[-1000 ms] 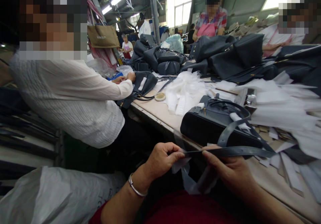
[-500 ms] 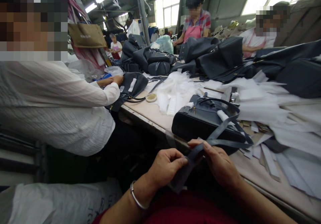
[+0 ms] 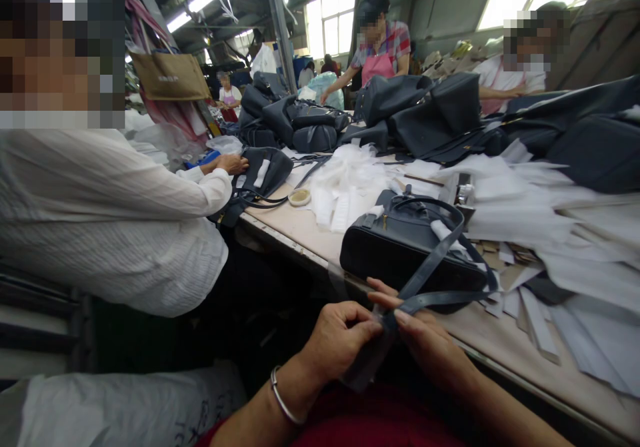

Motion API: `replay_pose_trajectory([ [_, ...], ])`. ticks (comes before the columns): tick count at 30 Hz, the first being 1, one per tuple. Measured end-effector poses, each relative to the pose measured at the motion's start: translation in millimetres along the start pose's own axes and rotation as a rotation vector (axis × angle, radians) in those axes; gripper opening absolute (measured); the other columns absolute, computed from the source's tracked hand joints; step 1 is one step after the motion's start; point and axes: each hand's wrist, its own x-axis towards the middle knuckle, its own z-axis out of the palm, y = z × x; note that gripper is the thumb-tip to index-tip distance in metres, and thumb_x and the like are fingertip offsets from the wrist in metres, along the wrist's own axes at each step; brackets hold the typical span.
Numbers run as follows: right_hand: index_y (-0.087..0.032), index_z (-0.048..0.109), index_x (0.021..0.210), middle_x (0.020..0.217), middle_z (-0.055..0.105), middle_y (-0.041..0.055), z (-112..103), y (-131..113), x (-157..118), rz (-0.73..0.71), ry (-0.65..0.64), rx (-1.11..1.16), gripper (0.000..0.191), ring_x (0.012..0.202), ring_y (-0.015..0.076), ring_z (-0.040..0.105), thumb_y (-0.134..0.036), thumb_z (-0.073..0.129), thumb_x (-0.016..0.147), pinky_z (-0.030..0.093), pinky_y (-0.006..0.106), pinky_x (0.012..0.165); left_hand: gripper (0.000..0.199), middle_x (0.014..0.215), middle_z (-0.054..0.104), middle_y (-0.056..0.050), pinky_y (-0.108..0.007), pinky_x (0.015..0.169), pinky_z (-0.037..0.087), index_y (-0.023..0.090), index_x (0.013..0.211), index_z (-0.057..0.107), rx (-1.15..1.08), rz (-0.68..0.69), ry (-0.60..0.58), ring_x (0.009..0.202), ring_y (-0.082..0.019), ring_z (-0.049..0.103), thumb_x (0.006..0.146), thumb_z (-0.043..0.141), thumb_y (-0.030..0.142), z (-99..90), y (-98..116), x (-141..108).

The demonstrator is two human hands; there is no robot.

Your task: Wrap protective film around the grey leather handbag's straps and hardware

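Observation:
A dark blue handbag [image 3: 370,250] lies on its side at the table's front edge, its long strap [image 3: 436,257] looping toward me. My right hand [image 3: 435,347] holds the strap near its end, thumb on top and fingers beneath. Beside it, my left hand [image 3: 337,340], with a silver bangle at the wrist, pinches a clear plastic film [image 3: 369,365] at the strap's end. The film hangs down below my fingers. White wrapping [image 3: 443,231] covers part of the bag's handle.
White tissue sheets [image 3: 345,180] and paper strips spread over the table [image 3: 280,223]. A tape roll [image 3: 299,197] lies near its edge. Dark bags [image 3: 315,138] are piled behind. At left, a person in a white shirt [image 3: 165,213] handles another bag [image 3: 270,167]. Co-workers stand across the table.
My hands have come closer together at the strap's end, the left moving slightly right. The strap loop has shifted a little left. The co-worker in the pink apron now reaches toward the bags.

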Motion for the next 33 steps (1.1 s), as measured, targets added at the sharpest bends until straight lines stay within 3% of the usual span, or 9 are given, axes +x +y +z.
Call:
replay_pose_trajectory([
  [4, -0.025, 0.076, 0.108, 0.128, 0.067, 0.0095, -18.5, -26.7, 8.8, 0.039, 0.309, 0.36, 0.036, 0.113, 0.031, 0.064, -0.048, 0.057, 0.088, 0.054, 0.046, 0.093, 0.012, 0.078, 0.071, -0.004, -0.024, 0.071, 0.048, 0.015, 0.07, 0.074, 0.197, 0.132, 0.032, 0.074, -0.015, 0.064, 0.08, 0.071, 0.022, -8.1, -3.4, -7.9],
  [7, -0.023, 0.078, 0.095, 0.108, 0.073, 0.0062, -34.2, -57.6, 18.3, -0.039, 0.474, 0.387, 0.024, 0.097, 0.0217, 0.069, -0.036, 0.059, 0.09, 0.058, 0.032, 0.085, 0.013, 0.077, 0.07, -0.004, -0.024, 0.072, 0.048, 0.016, 0.069, 0.073, 0.248, 0.179, 0.025, 0.074, -0.015, 0.063, 0.081, 0.07, 0.022, -11.8, -3.2, -10.6],
  [9, -0.023, 0.078, 0.093, 0.097, 0.075, 0.0051, -37.6, -75.7, 23.0, -0.103, 0.507, 0.356, 0.023, 0.09, 0.0191, 0.071, -0.036, 0.059, 0.091, 0.058, 0.029, 0.085, 0.014, 0.078, 0.069, -0.005, -0.024, 0.072, 0.048, 0.016, 0.071, 0.073, 0.24, 0.219, 0.007, 0.075, -0.015, 0.063, 0.082, 0.07, 0.024, -12.6, 0.4, -9.4],
  [14, -0.022, 0.077, 0.1, 0.097, 0.076, 0.0077, -19.4, -93.8, 27.9, -0.236, 0.293, 0.091, 0.031, 0.092, 0.0228, 0.072, -0.047, 0.061, 0.092, 0.058, 0.033, 0.086, 0.018, 0.081, 0.07, -0.006, -0.026, 0.075, 0.051, 0.015, 0.075, 0.073, 0.077, 0.303, -0.06, 0.077, -0.016, 0.064, 0.084, 0.07, 0.03, -13.3, 18.6, -0.3],
  [20, -0.021, 0.075, 0.108, 0.108, 0.073, 0.0102, 2.8, -78.4, 31.3, -0.273, -0.021, -0.292, 0.037, 0.102, 0.026, 0.068, -0.049, 0.053, 0.096, 0.055, 0.039, 0.089, 0.013, 0.094, 0.072, -0.008, -0.028, 0.085, 0.051, 0.015, 0.073, 0.074, 0.024, 0.407, -0.026, 0.091, -0.019, 0.066, 0.082, 0.072, 0.024, -15.2, 38.5, 10.2],
  [24, -0.022, 0.074, 0.112, 0.121, 0.069, 0.0108, 9.4, -71.7, 31.9, -0.252, -0.163, -0.354, 0.037, 0.114, 0.0286, 0.062, -0.049, 0.056, 0.095, 0.048, 0.044, 0.101, 0.019, 0.085, 0.073, -0.007, -0.026, 0.077, 0.051, 0.015, 0.071, 0.072, -0.013, 0.371, 0.015, 0.082, -0.018, 0.066, 0.084, 0.07, 0.027, -16.0, 44.6, 13.9],
  [26, -0.023, 0.073, 0.115, 0.123, 0.068, 0.0114, 5.9, -74.5, 36.6, -0.173, -0.129, -0.187, 0.04, 0.116, 0.0306, 0.062, -0.052, 0.058, 0.092, 0.047, 0.048, 0.102, 0.019, 0.08, 0.073, -0.006, -0.026, 0.074, 0.051, 0.014, 0.073, 0.073, 0.006, 0.336, 0.053, 0.077, -0.017, 0.065, 0.084, 0.07, 0.029, -17.4, 43.4, 14.6],
  [29, -0.021, 0.074, 0.107, 0.111, 0.073, 0.0119, -8.2, -89.9, 54.1, -0.04, 0.065, 0.205, 0.043, 0.105, 0.0301, 0.068, -0.056, 0.054, 0.091, 0.052, 0.048, 0.096, 0.019, 0.079, 0.072, -0.006, -0.026, 0.073, 0.051, 0.014, 0.076, 0.073, 0.047, 0.321, 0.079, 0.077, -0.018, 0.065, 0.083, 0.071, 0.031, -21.1, 40.2, 15.5],
  [33, -0.017, 0.075, 0.091, 0.097, 0.075, 0.0103, -26.6, -119.4, 89.8, -0.001, 0.21, 0.368, 0.03, 0.087, 0.0226, 0.071, -0.039, 0.055, 0.092, 0.056, 0.037, 0.085, 0.021, 0.077, 0.072, -0.007, -0.026, 0.071, 0.05, 0.013, 0.077, 0.073, 0.088, 0.317, 0.105, 0.074, -0.018, 0.065, 0.081, 0.073, 0.034, -28.4, 50.3, 20.9],
])
